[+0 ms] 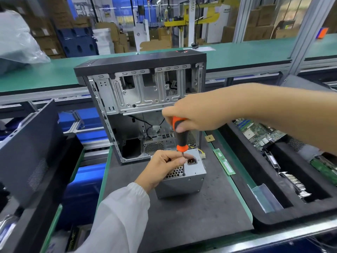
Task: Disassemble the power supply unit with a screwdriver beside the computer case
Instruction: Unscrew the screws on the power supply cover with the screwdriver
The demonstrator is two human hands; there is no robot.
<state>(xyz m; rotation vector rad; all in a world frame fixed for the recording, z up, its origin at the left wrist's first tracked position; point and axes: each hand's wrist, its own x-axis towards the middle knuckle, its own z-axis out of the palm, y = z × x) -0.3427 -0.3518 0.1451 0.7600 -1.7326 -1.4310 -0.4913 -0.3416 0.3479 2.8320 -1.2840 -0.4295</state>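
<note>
A grey metal power supply unit [184, 183] stands on the dark mat, just in front of the open computer case [144, 99]. Its top face shows a honeycomb grille and a power socket. An orange and black screwdriver [179, 136] stands upright, its tip on the unit's top face near the grille. My right hand [195, 114] grips the top of the handle from above. My left hand [164, 167] rests on the unit and pinches the thin metal shaft just below the handle.
A green RAM stick [224, 161] and a small processor chip [209, 138] lie right of the unit. A black foam tray [284, 179] at right holds a motherboard and other boards. A dark case panel [31, 152] leans at left. A green conveyor runs behind the case.
</note>
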